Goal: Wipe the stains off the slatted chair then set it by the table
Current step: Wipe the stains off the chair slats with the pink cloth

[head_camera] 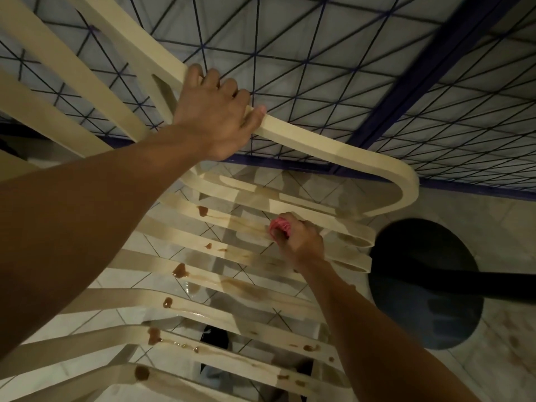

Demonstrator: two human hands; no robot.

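A cream slatted chair (pixel 333 149) fills the view below me. My left hand (pixel 214 120) grips the curved top rail of its backrest. My right hand (pixel 298 242) is closed around a bunched pink cloth (pixel 280 227) and presses it onto an upper seat slat. Brown stains (pixel 179 271) dot the left ends of several slats, with thin brown streaks running right along them. The slat beside the cloth shows a pale smear.
A wall of white tiles with dark blue lines (pixel 319 53) rises behind the chair. A dark round object (pixel 420 285) sits on the tiled floor at the right. Light floor tiles (pixel 507 314) show through the slats, and a dark shape (pixel 214 338) lies under the seat.
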